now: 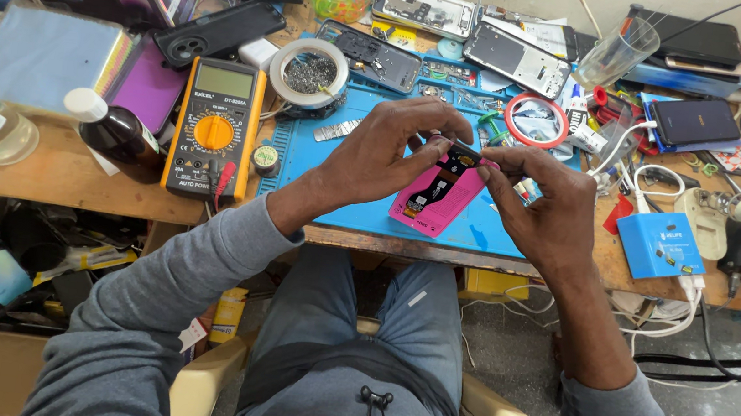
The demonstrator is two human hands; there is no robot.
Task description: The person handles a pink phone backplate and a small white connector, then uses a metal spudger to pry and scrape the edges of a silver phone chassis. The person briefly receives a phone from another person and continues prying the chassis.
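Nearest the camera, grey sleeves and a lap on a pale chair are seen, with a cardboard box of clutter on the floor at the left; above the front edge of the tabletop (70, 181) a pink phone part (434, 196), bearing a dark flex cable and small board, is held tilted over the blue work mat (478, 229), its lower end close to or resting on the mat; the left hand (386, 150) is closed in a pinch on its upper end, fingers curled over the top; the right hand (541, 198) grips the same end from the other side, fingertips meeting the left at a small dark component; the step in hand is judged to be fine work on that connector or cable, and steady, light fingertip pressure would be called for. Beside the mat a yellow multimeter (214, 127) and a brown bottle (117, 131) are laid; farther back a tape roll (310, 71), a red ring (537, 120), opened phone frames (516, 60) and a clear cup (616, 50) are found.
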